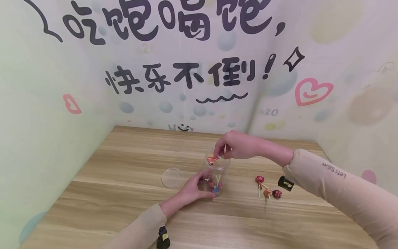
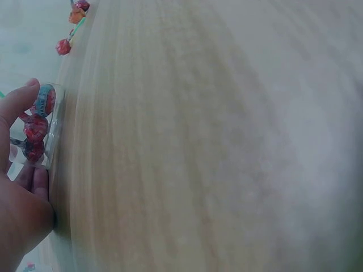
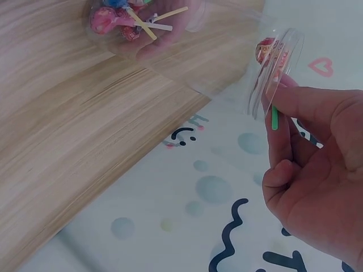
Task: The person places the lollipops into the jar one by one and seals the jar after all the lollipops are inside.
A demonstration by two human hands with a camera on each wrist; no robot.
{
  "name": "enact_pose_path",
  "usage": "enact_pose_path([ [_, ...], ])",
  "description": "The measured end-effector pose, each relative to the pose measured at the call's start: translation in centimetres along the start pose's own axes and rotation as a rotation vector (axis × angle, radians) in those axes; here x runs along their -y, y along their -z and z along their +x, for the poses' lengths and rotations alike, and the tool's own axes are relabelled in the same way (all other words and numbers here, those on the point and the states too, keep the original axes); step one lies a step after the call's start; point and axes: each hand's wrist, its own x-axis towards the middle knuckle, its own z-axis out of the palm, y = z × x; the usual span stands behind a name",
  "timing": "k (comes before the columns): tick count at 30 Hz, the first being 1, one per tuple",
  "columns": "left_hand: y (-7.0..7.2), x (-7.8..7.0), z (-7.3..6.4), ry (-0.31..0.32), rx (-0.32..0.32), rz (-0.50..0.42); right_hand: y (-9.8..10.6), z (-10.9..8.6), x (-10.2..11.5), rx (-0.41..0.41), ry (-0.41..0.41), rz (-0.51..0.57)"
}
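My left hand [image 1: 191,190] grips a clear plastic jar [image 1: 226,174] low on its side, thumb and fingers around it. The jar stands upright on the wooden table without a lid. Several wrapped lollipops [image 3: 105,21] lie in its bottom, their sticks pointing up at angles. Over the jar's mouth, my right hand [image 1: 237,145] pinches a lollipop with a red-and-orange wrapper [image 1: 210,160] by its stick. In the right wrist view its green stick [image 3: 275,118] shows between finger and thumb, with the wrapped head at the jar's rim [image 3: 283,73].
A round clear lid [image 1: 172,178] lies left of the jar. To the right, three wrapped lollipops, among them a red one [image 1: 259,179], an orange one [image 1: 268,192] and a dark red one [image 1: 277,194], lie close together. A printed wall cloth [image 1: 183,114] hangs behind the wooden table [image 1: 118,166].
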Motion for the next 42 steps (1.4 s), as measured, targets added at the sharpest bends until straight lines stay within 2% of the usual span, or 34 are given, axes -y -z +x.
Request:
enact_pose_path([
  [9, -0.1, 0.0, -0.1, 0.015, 0.003, 0.008, -0.3, -0.1, 0.2, -0.004, 0.001, 0.015],
  [16, -0.1, 0.0, -0.1, 0.016, 0.004, -0.007, -0.3, -0.5, 0.0, -0.044, -0.008, 0.032],
  [24, -0.1, 0.0, -0.2, 0.001, 0.005, -0.024, -0.2, -1.2, -0.5, -0.084, 0.039, 0.074],
  [29, -0.2, 0.0, -0.2, 0.008, 0.004, -0.025, -0.1, -1.7, -0.8, -0.112, 0.034, 0.105],
  [35, -0.2, 0.1, -0.2, 0.013, 0.003, -0.030, 0.1, -2.9, -1.4, -0.188, -0.017, 0.147],
  [42, -0.2, 0.1, -0.1, 0.012, 0.005, -0.032, -0.3, -5.0, -2.5, -0.317, -0.103, 0.128],
])
